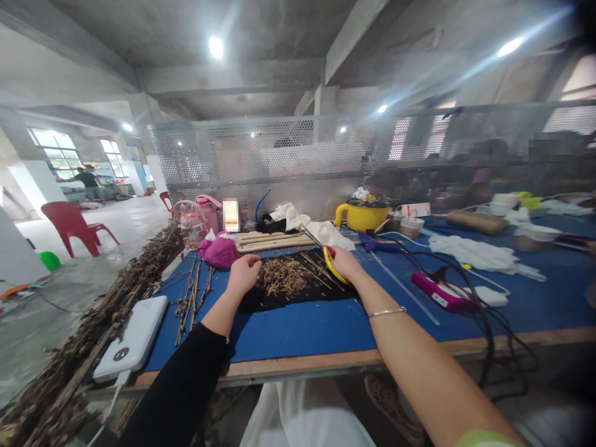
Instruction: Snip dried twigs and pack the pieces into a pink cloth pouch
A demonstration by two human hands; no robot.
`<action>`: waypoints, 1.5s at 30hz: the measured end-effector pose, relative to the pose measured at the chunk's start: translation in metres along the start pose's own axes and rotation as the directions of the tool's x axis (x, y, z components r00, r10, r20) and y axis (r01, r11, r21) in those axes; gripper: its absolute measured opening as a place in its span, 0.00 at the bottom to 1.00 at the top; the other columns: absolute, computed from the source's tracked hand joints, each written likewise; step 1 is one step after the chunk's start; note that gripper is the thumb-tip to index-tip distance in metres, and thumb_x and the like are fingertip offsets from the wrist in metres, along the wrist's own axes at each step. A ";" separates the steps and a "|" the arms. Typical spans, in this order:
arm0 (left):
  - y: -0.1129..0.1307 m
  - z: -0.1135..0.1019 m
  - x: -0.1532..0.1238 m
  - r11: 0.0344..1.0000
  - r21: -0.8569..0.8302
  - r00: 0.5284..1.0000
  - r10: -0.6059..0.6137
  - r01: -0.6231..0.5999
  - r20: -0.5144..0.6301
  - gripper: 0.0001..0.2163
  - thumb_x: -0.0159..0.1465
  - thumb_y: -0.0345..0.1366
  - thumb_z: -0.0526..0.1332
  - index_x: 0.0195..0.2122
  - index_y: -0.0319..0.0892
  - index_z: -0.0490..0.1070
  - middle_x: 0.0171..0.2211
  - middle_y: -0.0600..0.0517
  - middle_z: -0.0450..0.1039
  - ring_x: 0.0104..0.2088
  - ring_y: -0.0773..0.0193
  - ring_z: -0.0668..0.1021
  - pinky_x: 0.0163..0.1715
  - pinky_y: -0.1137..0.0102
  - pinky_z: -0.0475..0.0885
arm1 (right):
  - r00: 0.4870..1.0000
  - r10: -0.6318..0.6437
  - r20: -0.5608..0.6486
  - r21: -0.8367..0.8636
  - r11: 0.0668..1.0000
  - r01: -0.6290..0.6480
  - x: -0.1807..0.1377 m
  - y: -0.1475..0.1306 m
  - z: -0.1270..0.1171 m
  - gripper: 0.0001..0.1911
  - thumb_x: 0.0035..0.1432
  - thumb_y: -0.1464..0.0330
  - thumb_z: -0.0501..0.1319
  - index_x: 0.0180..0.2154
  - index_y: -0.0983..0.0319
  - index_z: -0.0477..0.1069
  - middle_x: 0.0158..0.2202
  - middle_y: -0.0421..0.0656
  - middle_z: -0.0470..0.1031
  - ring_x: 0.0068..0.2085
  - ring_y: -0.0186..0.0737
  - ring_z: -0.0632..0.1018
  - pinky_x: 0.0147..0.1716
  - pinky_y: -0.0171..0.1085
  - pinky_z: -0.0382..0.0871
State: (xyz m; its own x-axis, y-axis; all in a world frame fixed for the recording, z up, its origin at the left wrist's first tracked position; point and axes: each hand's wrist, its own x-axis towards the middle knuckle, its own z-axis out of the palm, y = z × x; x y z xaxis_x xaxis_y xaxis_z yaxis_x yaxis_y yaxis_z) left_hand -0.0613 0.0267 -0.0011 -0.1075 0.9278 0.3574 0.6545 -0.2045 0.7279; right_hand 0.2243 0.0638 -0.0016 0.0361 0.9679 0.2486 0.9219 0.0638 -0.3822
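Observation:
My left hand (244, 271) is curled at the left edge of a black cloth (298, 297) on the blue table (326, 326); its fingers are pinched on something I cannot make out. A heap of short brown twig pieces (282, 279) lies on the cloth beside it. My right hand (345, 263) grips yellow-handled scissors (328, 257), whose blades point up and to the left over several thin twigs (316, 266).
Long dry branches (112, 310) are piled along the table's left edge, beside a white power bank (133, 340). Wooden sticks (272, 239), a pink bag (218, 251), a yellow pot (362, 215), a pink glue gun (442, 293) with black cables and white cloths (470, 253) sit further back. A red chair (72, 225) stands left.

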 end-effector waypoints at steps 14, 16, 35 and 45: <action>-0.007 0.006 0.004 1.000 -0.022 1.000 -0.012 0.012 -0.004 0.13 0.55 0.36 0.57 0.40 0.38 0.73 0.29 0.48 0.76 0.28 0.63 0.76 0.32 0.70 0.68 | 0.995 0.019 -0.097 0.078 0.997 -0.011 0.004 -0.001 0.012 0.07 0.49 0.71 0.57 0.33 0.64 0.70 0.33 0.50 0.75 0.35 0.43 0.74 0.29 0.33 0.57; -0.006 0.005 0.004 1.000 -0.020 1.000 -0.006 0.006 -0.018 0.13 0.55 0.36 0.57 0.39 0.38 0.73 0.29 0.48 0.76 0.30 0.63 0.76 0.33 0.70 0.68 | 0.989 0.058 -0.139 0.124 0.991 -0.040 0.006 0.003 0.007 0.09 0.46 0.71 0.59 0.34 0.65 0.69 0.33 0.50 0.75 0.35 0.43 0.74 0.29 0.33 0.58; -0.001 0.004 0.000 1.000 -0.026 0.999 0.009 -0.010 -0.030 0.12 0.56 0.36 0.57 0.39 0.38 0.73 0.33 0.47 0.77 0.34 0.62 0.76 0.39 0.69 0.68 | 0.989 -0.023 0.146 -0.024 0.999 0.026 -0.015 -0.029 0.003 0.16 0.34 0.66 0.69 0.29 0.63 0.70 0.33 0.48 0.75 0.34 0.44 0.75 0.27 0.33 0.58; -0.001 0.006 0.000 1.000 0.003 1.000 0.000 0.000 0.029 0.12 0.55 0.35 0.57 0.39 0.38 0.73 0.35 0.46 0.77 0.36 0.61 0.76 0.40 0.69 0.68 | 0.986 0.053 0.161 -0.138 0.990 -0.031 -0.013 -0.027 0.003 0.09 0.50 0.69 0.57 0.34 0.63 0.72 0.36 0.51 0.75 0.37 0.45 0.75 0.29 0.34 0.59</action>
State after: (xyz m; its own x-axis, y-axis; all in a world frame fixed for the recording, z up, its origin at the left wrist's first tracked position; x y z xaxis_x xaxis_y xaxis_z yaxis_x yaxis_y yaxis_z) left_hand -0.0576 0.0291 -0.0048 -0.0860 0.9364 0.3403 0.6564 -0.2037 0.7264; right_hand 0.1980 0.0501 0.0032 0.0226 0.9964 0.0814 0.9647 -0.0004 -0.2632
